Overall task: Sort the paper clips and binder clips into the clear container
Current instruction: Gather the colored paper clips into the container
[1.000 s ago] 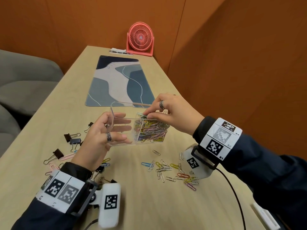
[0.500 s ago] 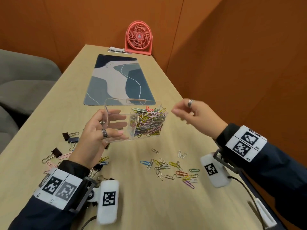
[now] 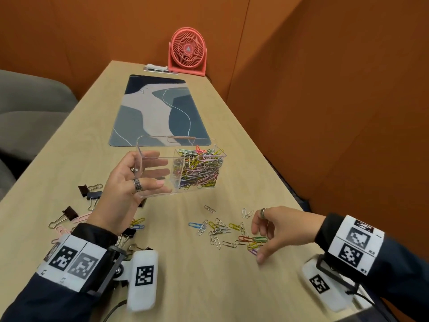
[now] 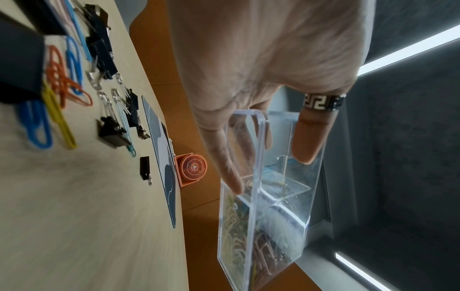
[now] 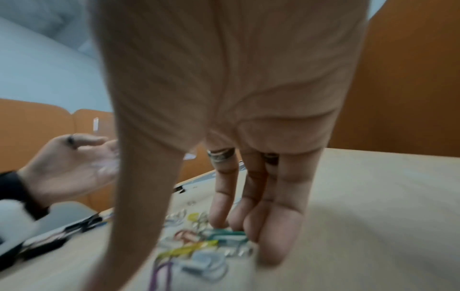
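Two compartments in the clear container (image 3: 176, 168), held off the worktop (image 3: 185, 287) in the left hand (image 3: 130, 189), thumb inside the near wall and fingers wrapped under and behind it. Right-hand compartment heaped with coloured paper clips (image 3: 200, 168) to the rim, some poking above it; near compartment bare, apparently meant for the binder clips (image 3: 90, 194) scattered on the worktop by the left wrist. Right hand (image 3: 276, 231) lowered over the loose paper clips (image 3: 232, 231), fingers pressed together with tips at or touching a green one, thumb spread apart below the pile; nothing pinched yet, though blur in the right wrist view leaves contact uncertain.

Likely trouble:
- Overfilling: heaped compartment near its limit, so added clips liable to slide over the rim or across the divider into the wrong side.
- Tilt: container unsupported underneath, so a slight roll of the left wrist enough to spill the mound.
- Tangling: overlapping clips liable to lift in a chain, then shed some on the way up.
- Flat wire on smooth wood: fingertips prone to skidding, pushing clips away or off the right edge.
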